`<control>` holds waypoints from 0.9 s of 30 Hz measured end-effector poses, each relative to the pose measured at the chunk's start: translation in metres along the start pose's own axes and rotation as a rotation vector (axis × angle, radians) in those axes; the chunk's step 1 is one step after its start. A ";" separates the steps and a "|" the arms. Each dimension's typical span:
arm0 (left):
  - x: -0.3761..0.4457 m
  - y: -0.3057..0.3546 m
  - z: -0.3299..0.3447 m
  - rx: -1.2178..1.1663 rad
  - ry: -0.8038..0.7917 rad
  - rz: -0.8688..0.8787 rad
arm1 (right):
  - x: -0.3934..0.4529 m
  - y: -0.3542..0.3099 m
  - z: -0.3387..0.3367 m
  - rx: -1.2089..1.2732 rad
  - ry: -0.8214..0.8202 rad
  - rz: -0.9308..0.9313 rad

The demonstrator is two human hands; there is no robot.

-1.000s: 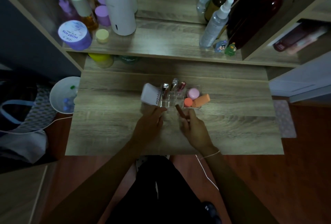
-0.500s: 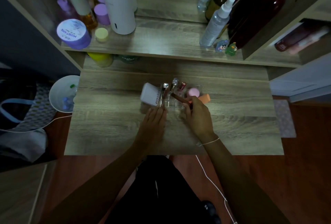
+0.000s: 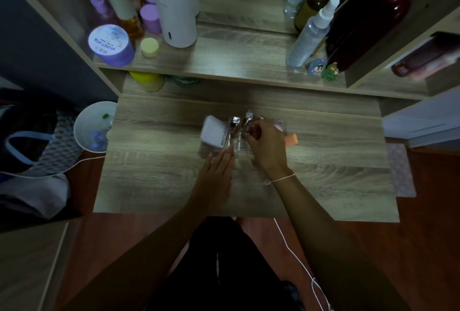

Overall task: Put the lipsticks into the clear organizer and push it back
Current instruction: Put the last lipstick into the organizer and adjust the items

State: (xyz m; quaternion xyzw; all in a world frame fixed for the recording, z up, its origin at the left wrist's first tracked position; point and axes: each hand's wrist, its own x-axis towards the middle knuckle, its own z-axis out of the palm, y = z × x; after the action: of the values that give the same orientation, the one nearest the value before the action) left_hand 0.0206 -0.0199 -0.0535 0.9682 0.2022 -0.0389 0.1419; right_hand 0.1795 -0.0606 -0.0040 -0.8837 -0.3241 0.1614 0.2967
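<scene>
The clear organizer stands mid-table with a white tube leaning in its left end and two silver-capped lipsticks upright behind. My right hand is over the organizer's middle, fingers pinched on a dark red lipstick held down into a compartment. My left hand lies flat on the table with its fingertips touching the organizer's front wall. An orange sponge and a pink one peek out from behind my right hand.
A raised shelf behind holds a white cylinder, a purple jar, spray bottles and small figurines. A white bin stands left of the table. A white cable hangs near my right arm.
My right hand has carried the dark red lipstick from the organizer's front up and over it, then lowered it into a compartment. My left hand's fingers flattened against the organizer's front.
</scene>
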 end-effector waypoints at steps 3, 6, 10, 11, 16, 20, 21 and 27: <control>0.000 -0.001 0.001 0.012 -0.011 0.003 | 0.002 0.000 0.004 0.020 -0.004 0.031; 0.000 -0.003 0.002 0.036 -0.017 0.004 | 0.002 0.001 0.007 0.009 0.002 0.042; 0.000 -0.003 0.003 0.052 -0.012 0.007 | 0.001 0.000 0.007 0.011 0.031 0.040; 0.000 -0.003 0.003 0.053 -0.011 0.006 | 0.000 0.000 0.007 0.012 0.035 0.039; 0.000 -0.003 0.002 0.045 -0.040 0.004 | -0.003 0.000 0.005 0.046 0.057 0.038; 0.000 -0.002 0.000 0.015 -0.049 0.008 | -0.006 -0.001 0.003 0.056 0.041 0.046; 0.000 -0.002 0.000 0.003 -0.046 0.012 | -0.006 -0.002 0.003 0.051 0.033 0.047; -0.003 0.000 -0.003 -0.031 0.028 0.007 | -0.020 0.001 -0.007 0.148 0.086 0.079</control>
State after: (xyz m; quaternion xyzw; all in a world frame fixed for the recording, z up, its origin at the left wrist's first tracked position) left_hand 0.0183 -0.0199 -0.0501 0.9671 0.2012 -0.0218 0.1540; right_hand 0.1692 -0.0776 0.0024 -0.8775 -0.2629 0.1583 0.3685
